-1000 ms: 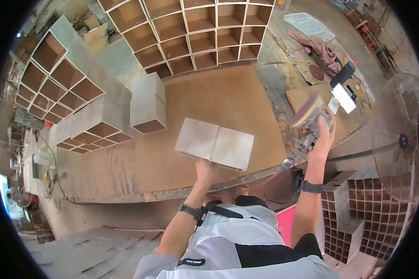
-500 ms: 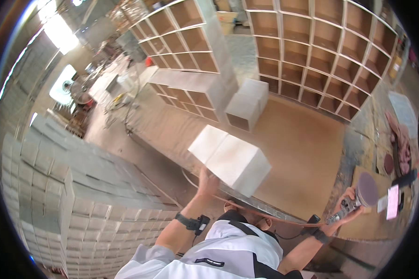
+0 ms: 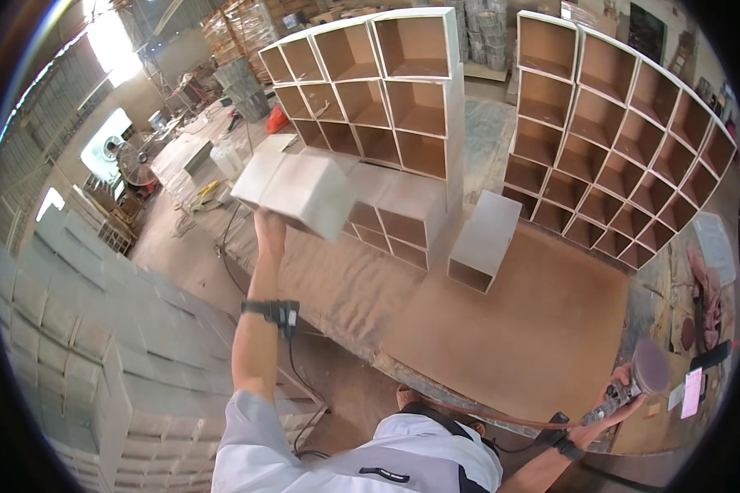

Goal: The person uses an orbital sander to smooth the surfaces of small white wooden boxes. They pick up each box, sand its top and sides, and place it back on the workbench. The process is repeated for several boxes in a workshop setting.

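The left hand (image 3: 270,226) is raised, its grip closed on the near edge of a pale box (image 3: 296,191), which is held in the air above the left end of the worktop (image 3: 518,329). The right hand (image 3: 608,408) is low at the near right, its grip closed on a sander (image 3: 637,378) at the worktop's near right corner. Another box (image 3: 483,241) stands on the worktop. Shelf units (image 3: 625,140) stand at its far side, and stacked boxes (image 3: 99,345) lie at the left.

Your left hand (image 3: 269,228) lifts the box (image 3: 298,191) left of the table (image 3: 510,329); your right hand (image 3: 607,411) grips the sander (image 3: 640,376) at its right edge.
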The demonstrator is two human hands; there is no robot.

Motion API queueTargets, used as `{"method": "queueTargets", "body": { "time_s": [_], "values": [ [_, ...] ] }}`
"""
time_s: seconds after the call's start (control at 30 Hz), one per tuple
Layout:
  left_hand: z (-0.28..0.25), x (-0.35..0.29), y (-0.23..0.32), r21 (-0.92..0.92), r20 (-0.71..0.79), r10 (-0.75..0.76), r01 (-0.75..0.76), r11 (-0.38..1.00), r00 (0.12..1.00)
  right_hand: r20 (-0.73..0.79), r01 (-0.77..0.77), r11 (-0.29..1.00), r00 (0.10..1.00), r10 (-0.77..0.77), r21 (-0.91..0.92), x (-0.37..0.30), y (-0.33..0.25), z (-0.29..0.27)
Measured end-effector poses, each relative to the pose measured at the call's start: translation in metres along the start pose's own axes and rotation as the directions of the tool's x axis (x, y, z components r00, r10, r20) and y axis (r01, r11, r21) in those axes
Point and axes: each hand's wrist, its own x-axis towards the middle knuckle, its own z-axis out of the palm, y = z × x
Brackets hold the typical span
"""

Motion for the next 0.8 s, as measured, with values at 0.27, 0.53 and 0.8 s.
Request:
{"method": "queueTargets", "body": {
  "time_s": [0.27,0.53,0.8],
  "values": [
    [0.043,0.135,-0.053,0.058,0.005,-0.13,0.129,0.99,0.992,-0.036,-0.008,0.997,0.999,0.011,0.082,-0.058,0.025,0.017],
    [0.059,0.15,-0.081,0.035,0.097,-0.056,0.053,0.998,0.994,-0.087,0.024,0.998,0.996,-0.029,-0.055,-0.075,0.032,0.009],
    [0.053,0.14,-0.078,-0.037,0.114,-0.098,0.103,0.994,0.989,-0.054,0.061,0.983,0.996,-0.071,-0.174,-0.063,0.034,0.002]
  ]
}}
